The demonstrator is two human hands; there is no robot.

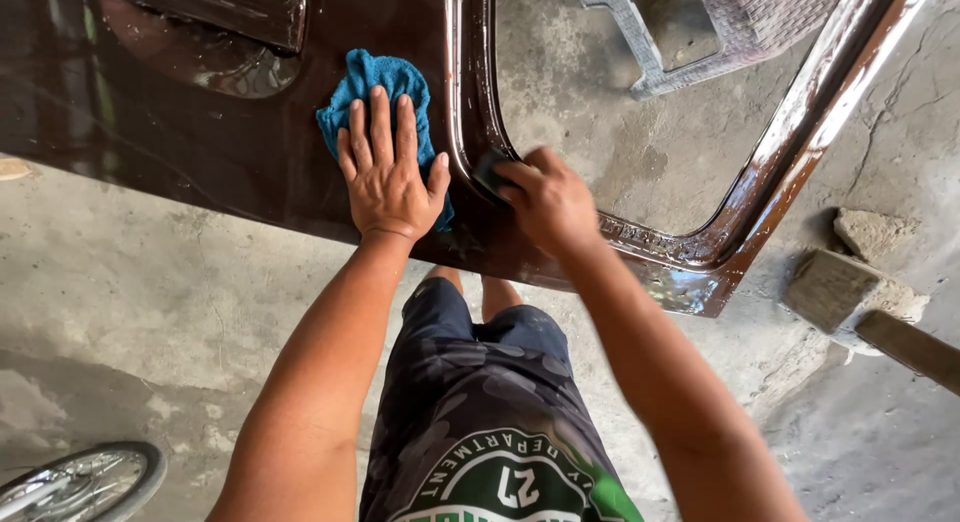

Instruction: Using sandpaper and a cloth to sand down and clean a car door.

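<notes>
A wet, glossy dark brown car door (200,132) lies flat in front of me, its window frame (790,132) open to the concrete below. My left hand (388,172) lies flat with spread fingers on a blue cloth (385,82) pressed against the door panel. My right hand (545,197) is closed on a small dark pad (490,172), held against the inner edge of the window frame.
A grey plastic stool (700,32) shows through the window opening. Concrete chunks (850,272) and a wooden piece (910,347) lie at the right. A bicycle wheel (85,482) sits at the bottom left. My legs stand under the door's near edge.
</notes>
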